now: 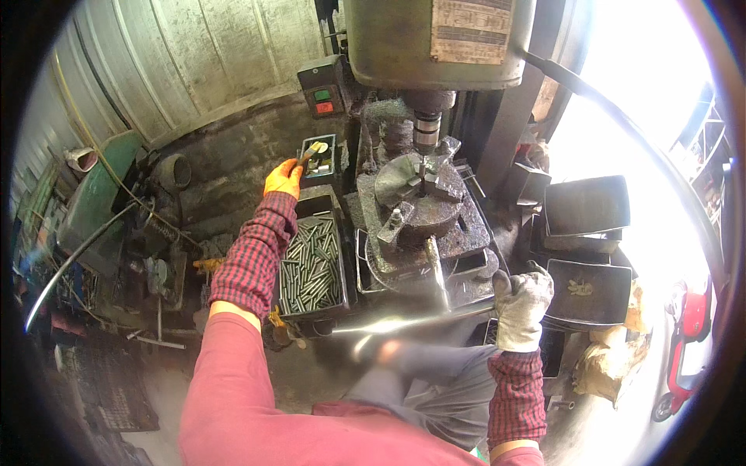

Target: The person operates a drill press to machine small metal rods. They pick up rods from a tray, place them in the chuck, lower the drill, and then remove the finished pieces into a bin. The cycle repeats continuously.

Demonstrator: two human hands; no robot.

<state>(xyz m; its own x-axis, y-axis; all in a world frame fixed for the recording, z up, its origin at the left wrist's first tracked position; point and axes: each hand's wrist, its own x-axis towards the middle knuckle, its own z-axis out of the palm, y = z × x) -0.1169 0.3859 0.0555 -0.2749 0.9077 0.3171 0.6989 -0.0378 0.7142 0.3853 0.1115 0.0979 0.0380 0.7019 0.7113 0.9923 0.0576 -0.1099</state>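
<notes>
A small pale-bristled brush (313, 149) is gripped in the closed fingers of the orange-gloved left hand (283, 179), above a small black tray (319, 159). The grey-gloved right hand (522, 299) is seemingly closed on a shiny steel lever (404, 322). The brush is best dipped lightly, clear of the drill spindle (426, 132).

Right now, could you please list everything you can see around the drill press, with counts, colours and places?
Drill press: one, grey-green, top centre.
Chuck: one, dark steel, on the press table under the spindle.
Switch box: one, dark with a green and a red button, left of the press.
Tray of metal rods: one, black tray, many grey rods, left of the table.
Small tin: one, dark, above the tray.
Brush: one, pale bristles, over the tin.
Metal bins: two clearly seen, dark, at right.
Left hand: orange glove, holding the brush.
Right hand: grey glove, by the table's front edge.
</notes>
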